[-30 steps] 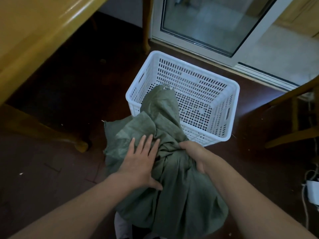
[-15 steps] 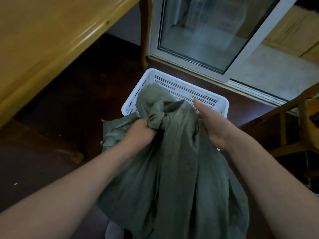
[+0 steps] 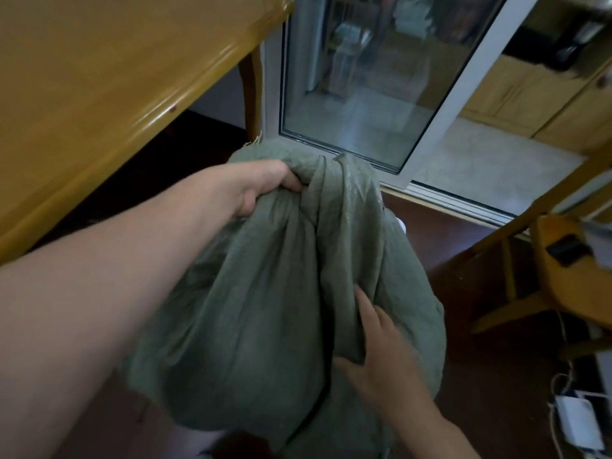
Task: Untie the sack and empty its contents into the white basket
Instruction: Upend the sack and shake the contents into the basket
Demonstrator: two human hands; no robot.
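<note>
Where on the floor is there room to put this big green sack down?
Bare dark floor lies right of the sack, bordered by the sliding door's track and the wooden chair. More, very dark, lies left under the table edge. The lower right is crowded with cables and a white box.

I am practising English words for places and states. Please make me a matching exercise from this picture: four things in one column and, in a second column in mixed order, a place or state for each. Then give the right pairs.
Column one
1. left hand
2. right hand
3. sack
4. wooden table

Column two
a. green, with a knot at its top
b. in the upper left of the view
c. grips the sack beside the knot
d. rests low on the sack's side, fingers straight

Pairs: 1-c, 2-d, 3-a, 4-b
</note>
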